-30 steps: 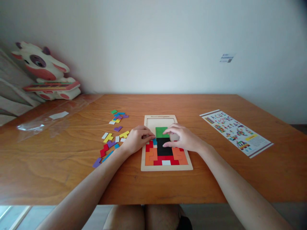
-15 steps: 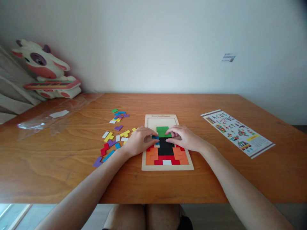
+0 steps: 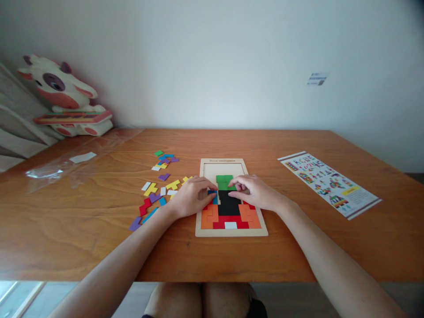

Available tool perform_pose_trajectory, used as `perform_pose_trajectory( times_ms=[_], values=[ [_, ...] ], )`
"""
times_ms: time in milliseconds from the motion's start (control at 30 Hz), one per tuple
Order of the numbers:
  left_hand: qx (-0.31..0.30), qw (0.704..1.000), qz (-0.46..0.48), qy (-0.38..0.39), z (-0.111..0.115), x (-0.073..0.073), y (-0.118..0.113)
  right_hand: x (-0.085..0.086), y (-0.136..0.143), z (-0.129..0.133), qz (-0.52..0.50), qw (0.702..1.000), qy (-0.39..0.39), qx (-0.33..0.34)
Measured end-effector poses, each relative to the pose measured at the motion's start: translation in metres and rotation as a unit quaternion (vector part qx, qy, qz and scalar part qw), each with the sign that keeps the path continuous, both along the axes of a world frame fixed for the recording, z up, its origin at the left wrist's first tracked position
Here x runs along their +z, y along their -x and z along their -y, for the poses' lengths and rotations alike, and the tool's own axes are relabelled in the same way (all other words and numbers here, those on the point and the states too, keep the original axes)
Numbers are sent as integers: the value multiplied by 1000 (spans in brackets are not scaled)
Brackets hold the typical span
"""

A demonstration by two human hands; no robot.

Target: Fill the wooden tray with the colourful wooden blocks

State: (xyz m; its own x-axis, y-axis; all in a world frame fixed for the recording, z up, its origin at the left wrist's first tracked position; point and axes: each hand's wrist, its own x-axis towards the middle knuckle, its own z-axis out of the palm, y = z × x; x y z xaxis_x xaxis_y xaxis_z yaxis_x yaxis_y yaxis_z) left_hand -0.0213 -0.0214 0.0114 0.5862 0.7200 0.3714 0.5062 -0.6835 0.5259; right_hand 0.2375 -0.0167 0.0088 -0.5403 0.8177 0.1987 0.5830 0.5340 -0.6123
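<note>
I have a wide brown table (image 3: 165,260) in view, with a cow-shaped toy keyboard (image 3: 73,117) at its 10 o'clock edge and a clear plastic bag (image 3: 46,173) in front of that. A printed sheet (image 3: 326,181) lies slanted at 3 o'clock from the wooden puzzle tray (image 3: 232,233), which sits flat at the table's middle. The tray is pale wood with a bare top at 12 o'clock; under that come green blocks (image 3: 224,179), a black patch (image 3: 229,210) in the centre, orange blocks (image 3: 250,214) at 4 and 8 o'clock, and red blocks (image 3: 220,224) around a white block (image 3: 231,225) at 6.

My left hand (image 3: 191,197) reaches in from 7 o'clock, palm down, thumb and forefinger curled at a blue piece (image 3: 215,199) toward the tray's 9 o'clock side; I can't tell whether they pinch it. My right hand (image 3: 254,191) comes from 5 o'clock, thumb and forefinger apart over the black and green. Loose small pieces (image 3: 150,189), mixed in colour, lie at 9 to 10 o'clock from the tray.
</note>
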Motion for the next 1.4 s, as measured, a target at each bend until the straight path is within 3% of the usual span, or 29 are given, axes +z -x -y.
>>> perform_pose_trajectory(
  times_ms=[200,500,600,733,900,1100,1200,1400],
  values=[
    [9,1000,-4,12,-1,0,2,3,-2,0,-25,999,-15,-33],
    [4,1000,-20,-1,-3,-1,4,3,-4,2,-22,1000,6,-10],
    [24,996,-55,-60,-8,7,18,4,-7,1,-16,1000,-11,-14],
    [73,983,-143,-91,-20,23,61,2,-8,-1,-15,998,-53,-32],
    [108,969,-219,32,-22,39,104,2,-8,-2,-10,995,-85,-44],
    [69,931,-262,246,-12,50,109,6,-13,-3,4,996,-76,-49],
    [66,913,-296,272,-12,51,111,8,-19,-3,12,998,-52,-40],
    [52,917,-291,267,-15,53,112,9,-25,0,23,999,-40,7]
  ],
)
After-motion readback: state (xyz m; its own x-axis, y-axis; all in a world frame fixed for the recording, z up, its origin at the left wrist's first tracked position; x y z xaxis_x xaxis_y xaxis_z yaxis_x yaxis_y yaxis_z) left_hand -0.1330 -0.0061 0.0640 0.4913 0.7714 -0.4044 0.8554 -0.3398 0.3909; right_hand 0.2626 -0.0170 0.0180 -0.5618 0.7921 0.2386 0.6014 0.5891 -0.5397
